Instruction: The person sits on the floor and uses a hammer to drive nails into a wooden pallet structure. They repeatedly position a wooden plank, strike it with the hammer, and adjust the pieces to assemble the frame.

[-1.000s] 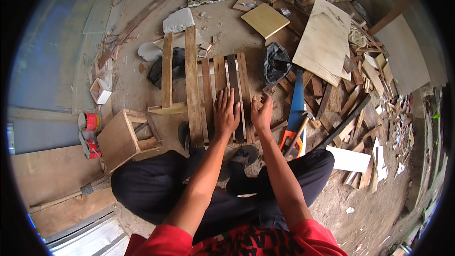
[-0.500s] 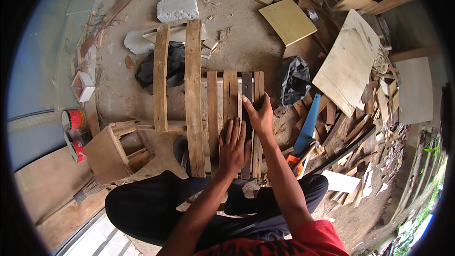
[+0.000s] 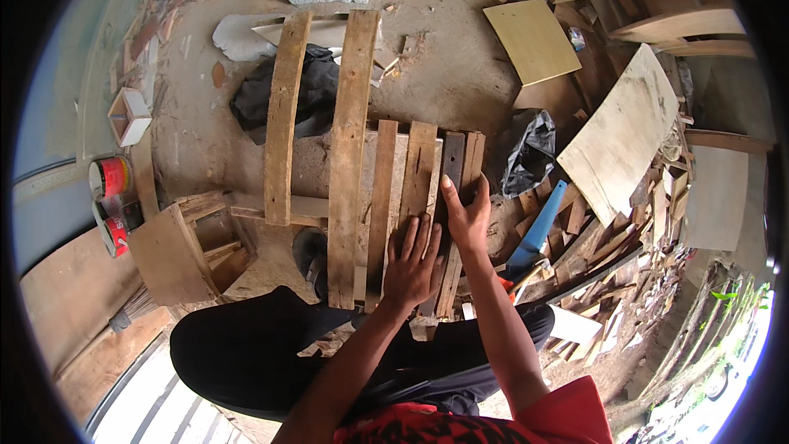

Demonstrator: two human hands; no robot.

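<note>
Dusty ground (image 3: 444,74), scrap wood (image 3: 608,248) right of the fingers; left hand (image 3: 413,270) lies flat, fingers unclenched, on wooden slats (image 3: 418,164); right hand (image 3: 470,226), thumb on dark slat (image 3: 453,156), grip unclear.

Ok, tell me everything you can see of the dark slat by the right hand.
The dark slat is a narrow, straight, blackish-brown strip that looks like wood, with a small round mark near its far end. It lies lengthwise away from the person, between a tan slat on the left and a brown slat on the right. The right hand lies partly over it; the left hand hides some of its nearer length.
</note>
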